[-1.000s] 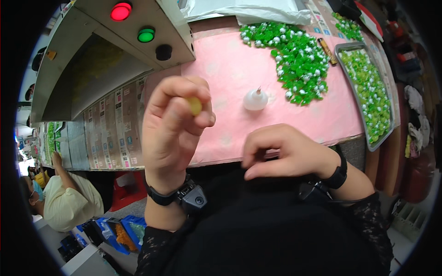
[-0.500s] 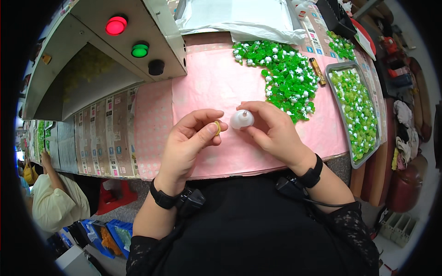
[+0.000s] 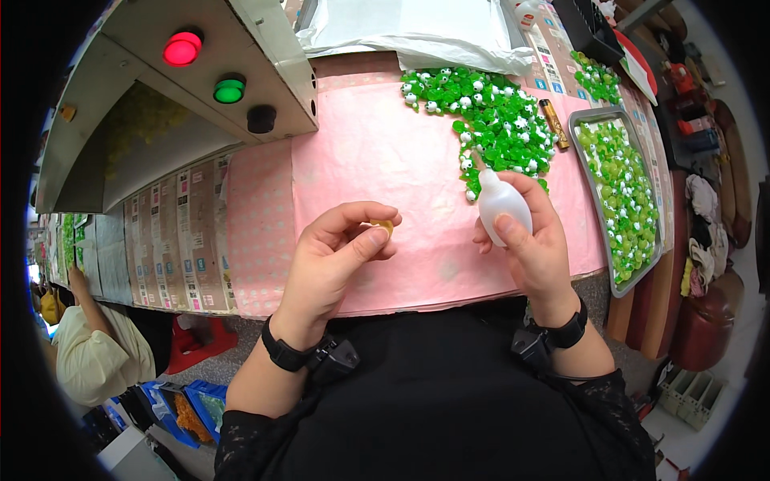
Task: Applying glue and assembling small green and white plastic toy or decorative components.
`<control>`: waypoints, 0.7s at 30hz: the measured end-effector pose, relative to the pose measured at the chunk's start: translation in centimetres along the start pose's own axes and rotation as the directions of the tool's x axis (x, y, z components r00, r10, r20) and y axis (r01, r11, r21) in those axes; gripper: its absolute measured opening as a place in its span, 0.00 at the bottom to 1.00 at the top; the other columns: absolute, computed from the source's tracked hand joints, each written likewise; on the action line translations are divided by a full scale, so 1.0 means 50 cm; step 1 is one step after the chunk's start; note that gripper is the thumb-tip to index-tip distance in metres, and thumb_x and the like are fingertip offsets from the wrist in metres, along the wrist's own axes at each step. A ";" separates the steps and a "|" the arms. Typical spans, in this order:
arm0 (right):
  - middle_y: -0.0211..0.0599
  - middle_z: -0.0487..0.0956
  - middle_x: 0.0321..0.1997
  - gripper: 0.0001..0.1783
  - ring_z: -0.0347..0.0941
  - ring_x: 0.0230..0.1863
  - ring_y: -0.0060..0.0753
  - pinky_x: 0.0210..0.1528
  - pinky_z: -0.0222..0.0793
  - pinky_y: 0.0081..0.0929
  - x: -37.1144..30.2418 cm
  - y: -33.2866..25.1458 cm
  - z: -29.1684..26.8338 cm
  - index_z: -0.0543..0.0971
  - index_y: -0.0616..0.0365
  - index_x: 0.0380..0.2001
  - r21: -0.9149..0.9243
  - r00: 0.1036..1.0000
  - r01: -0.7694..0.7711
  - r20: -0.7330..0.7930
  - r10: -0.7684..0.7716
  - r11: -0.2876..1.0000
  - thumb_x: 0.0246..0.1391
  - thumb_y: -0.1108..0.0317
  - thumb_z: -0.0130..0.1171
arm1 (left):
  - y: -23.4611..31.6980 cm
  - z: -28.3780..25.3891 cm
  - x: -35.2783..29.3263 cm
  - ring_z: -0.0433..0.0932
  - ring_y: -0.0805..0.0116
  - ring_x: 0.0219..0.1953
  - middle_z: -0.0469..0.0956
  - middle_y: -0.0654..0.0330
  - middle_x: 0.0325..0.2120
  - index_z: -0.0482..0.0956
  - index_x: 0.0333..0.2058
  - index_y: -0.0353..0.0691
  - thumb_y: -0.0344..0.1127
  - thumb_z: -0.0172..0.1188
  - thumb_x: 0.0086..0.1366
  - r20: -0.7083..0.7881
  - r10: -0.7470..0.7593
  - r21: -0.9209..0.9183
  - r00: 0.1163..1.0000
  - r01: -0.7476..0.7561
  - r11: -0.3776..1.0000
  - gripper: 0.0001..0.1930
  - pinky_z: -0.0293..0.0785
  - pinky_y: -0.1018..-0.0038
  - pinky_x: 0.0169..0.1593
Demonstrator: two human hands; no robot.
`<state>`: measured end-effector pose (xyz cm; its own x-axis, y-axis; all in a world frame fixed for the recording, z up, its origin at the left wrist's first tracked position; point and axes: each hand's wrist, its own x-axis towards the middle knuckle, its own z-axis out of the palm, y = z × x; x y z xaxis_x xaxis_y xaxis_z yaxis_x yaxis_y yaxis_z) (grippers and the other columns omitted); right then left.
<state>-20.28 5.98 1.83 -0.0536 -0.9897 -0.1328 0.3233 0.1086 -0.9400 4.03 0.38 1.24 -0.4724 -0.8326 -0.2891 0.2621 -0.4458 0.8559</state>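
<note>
My left hand (image 3: 333, 250) pinches a small yellowish piece (image 3: 383, 226) between thumb and fingertips, above the pink-covered table. Its exact kind is too small to make out. In my right hand (image 3: 539, 232) is a white squeeze bottle (image 3: 505, 207) with a thin tip, held upright and tilted a little to the left. The bottle's tip reaches up over the near part of a heap of small green pieces with white, black-dotted balls (image 3: 513, 128). A gap of bare pink covering (image 3: 433, 248) separates my two hands.
A metal tray (image 3: 574, 128) of yellow-green pieces stands at the right, with a brown-gold lighter-shaped object (image 3: 554, 124) near it. A machine with red and green buttons (image 3: 228, 88) takes up the far left. A white-lined tray (image 3: 409, 32) lies at the back. Another person (image 3: 100, 345) sits at the left.
My right hand has moved right, away from my left, and the bottle has turned from pointing at me to upright. My left hand has barely shifted and still pinches the yellowish piece.
</note>
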 end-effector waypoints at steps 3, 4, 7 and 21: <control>0.36 0.75 0.42 0.23 0.75 0.36 0.23 0.36 0.72 0.20 -0.011 0.004 -0.005 0.64 0.61 0.54 -0.019 1.000 0.001 -0.011 -0.001 1.000 0.58 0.69 0.58 | 0.004 0.007 0.001 0.79 0.74 0.39 0.80 0.57 0.41 0.76 0.47 0.35 0.28 0.58 0.66 -0.004 -0.026 -0.063 1.000 0.026 0.998 0.11 0.77 0.78 0.44; 0.36 0.74 0.42 0.23 0.75 0.37 0.23 0.36 0.72 0.20 -0.013 0.006 -0.008 0.63 0.61 0.54 -0.016 1.000 -0.001 -0.014 0.000 1.000 0.58 0.69 0.58 | 0.002 0.005 0.002 0.79 0.74 0.39 0.80 0.57 0.41 0.76 0.47 0.35 0.28 0.58 0.66 -0.005 -0.028 -0.062 1.000 0.028 0.998 0.11 0.77 0.78 0.44; 0.37 0.74 0.42 0.22 0.75 0.37 0.23 0.37 0.72 0.20 -0.013 0.000 -0.015 0.62 0.61 0.52 -0.038 0.999 -0.045 -0.011 0.044 0.998 0.58 0.69 0.59 | -0.002 0.001 0.006 0.79 0.75 0.40 0.82 0.58 0.40 0.77 0.48 0.35 0.28 0.57 0.67 0.054 -0.051 -0.018 0.997 0.052 0.998 0.12 0.77 0.79 0.44; 0.37 0.77 0.37 0.20 0.76 0.34 0.23 0.34 0.71 0.19 -0.008 0.007 -0.018 0.65 0.59 0.48 -0.044 0.996 0.003 -0.085 -0.007 0.999 0.57 0.70 0.61 | -0.003 0.004 0.015 0.69 0.81 0.35 0.77 0.53 0.49 0.76 0.49 0.33 0.30 0.50 0.70 0.034 0.059 0.194 0.998 -0.064 0.979 0.13 0.67 0.84 0.40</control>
<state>-21.00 6.50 1.25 -0.1364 -0.9788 -0.1528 0.2811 0.1097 -0.9534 3.46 -0.12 0.99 -0.4845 -0.8457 -0.2237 0.1234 -0.3193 0.9396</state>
